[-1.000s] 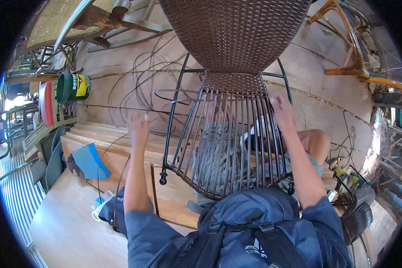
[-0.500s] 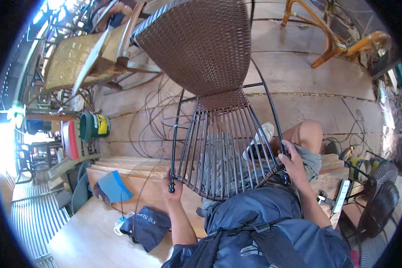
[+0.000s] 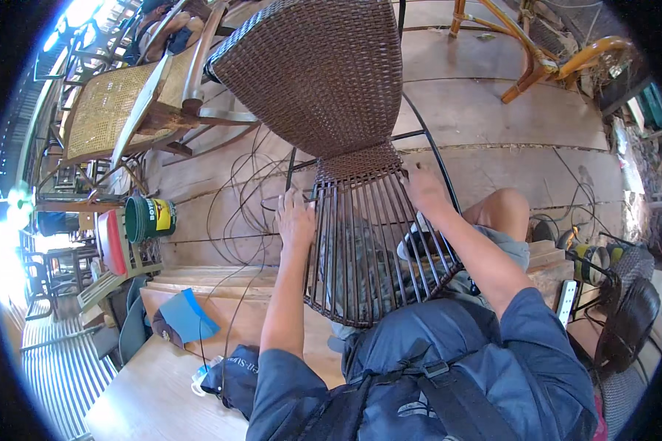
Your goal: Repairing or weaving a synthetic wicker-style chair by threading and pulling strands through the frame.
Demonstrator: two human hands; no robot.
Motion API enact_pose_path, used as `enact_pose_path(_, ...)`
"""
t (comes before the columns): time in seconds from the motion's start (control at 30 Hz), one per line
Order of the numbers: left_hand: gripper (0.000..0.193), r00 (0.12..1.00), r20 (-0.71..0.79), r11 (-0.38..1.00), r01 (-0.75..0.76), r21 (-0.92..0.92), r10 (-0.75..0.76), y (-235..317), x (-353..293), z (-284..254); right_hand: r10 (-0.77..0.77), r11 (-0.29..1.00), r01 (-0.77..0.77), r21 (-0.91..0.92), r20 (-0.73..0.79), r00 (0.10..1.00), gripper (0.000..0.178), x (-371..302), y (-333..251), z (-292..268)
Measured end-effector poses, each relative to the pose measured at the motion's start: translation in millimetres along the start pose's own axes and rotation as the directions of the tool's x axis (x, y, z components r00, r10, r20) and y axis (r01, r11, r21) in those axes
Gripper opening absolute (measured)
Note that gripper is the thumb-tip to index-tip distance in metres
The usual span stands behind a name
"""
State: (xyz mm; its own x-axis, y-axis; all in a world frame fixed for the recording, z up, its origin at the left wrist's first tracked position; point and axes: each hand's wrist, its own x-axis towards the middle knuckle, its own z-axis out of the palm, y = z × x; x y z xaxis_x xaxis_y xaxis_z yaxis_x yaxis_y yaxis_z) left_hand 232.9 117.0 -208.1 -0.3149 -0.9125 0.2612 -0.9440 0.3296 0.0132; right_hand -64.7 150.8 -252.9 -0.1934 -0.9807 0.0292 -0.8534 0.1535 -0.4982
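A brown woven chair [image 3: 324,81] lies in front of me, its broad panel farthest away. Toward my lap its dark rods [image 3: 368,235] fan out bare, below a narrow woven band [image 3: 357,160]. My left hand [image 3: 296,220] rests at the left side of the rods, fingers apart, just below the band. At the band's right edge, my right hand [image 3: 425,192] touches the chair with its fingers loosely spread. Neither hand visibly holds anything loose. Black side bars of the frame [image 3: 438,158] run outside the woven part.
Loose dark strands [image 3: 235,191] curl on the floor to the left. Beyond them stand a green bucket [image 3: 147,218] and a cane-seated chair [image 3: 103,110]. A dark bag [image 3: 235,378] lies on the board at my left. A power strip [image 3: 566,301] and bamboo-coloured furniture [image 3: 533,62] are on the right.
Both hands have let go of the frame's near ends and moved forward to the woven band. My view has shifted slightly.
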Motion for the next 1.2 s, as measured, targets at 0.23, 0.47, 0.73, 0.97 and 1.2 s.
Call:
enact_pose_path(0.23, 0.038, 0.908, 0.417, 0.999, -0.052, 0.015, 0.041, -33, 31, 17, 0.339, 0.931, -0.363, 0.031, 0.291, 0.895, 0.036, 27, -33, -21)
enact_pose_path(0.47, 0.035, 0.927, 0.347, 0.980, 0.181, -0.083, -0.142, -32, 53, 27, 0.351, 0.932, -0.355, 0.076, 0.068, 0.934, 0.035, 26, -18, 15)
enact_pose_path(0.73, 0.032, 0.830, 0.286, 0.842, 0.527, -0.119, -0.479, -71, 72, 68, 0.419, 0.905, -0.425, 0.006, 0.144, 0.896, 0.040, 32, -35, 6)
enact_pose_path(0.97, 0.026, 0.969, -0.037, 0.967, 0.239, -0.091, -0.243, -46, 45, 51, 0.196, 0.977, -0.186, -0.105, 0.093, 0.976, 0.031, 19, -51, 0)
enact_pose_path(1.2, 0.039, 0.959, 0.267, 0.919, 0.018, -0.395, 0.096, 98, 1, -5, -0.033, 0.972, 0.064, -0.227, 0.138, 0.990, 0.014, 21, -54, -6)
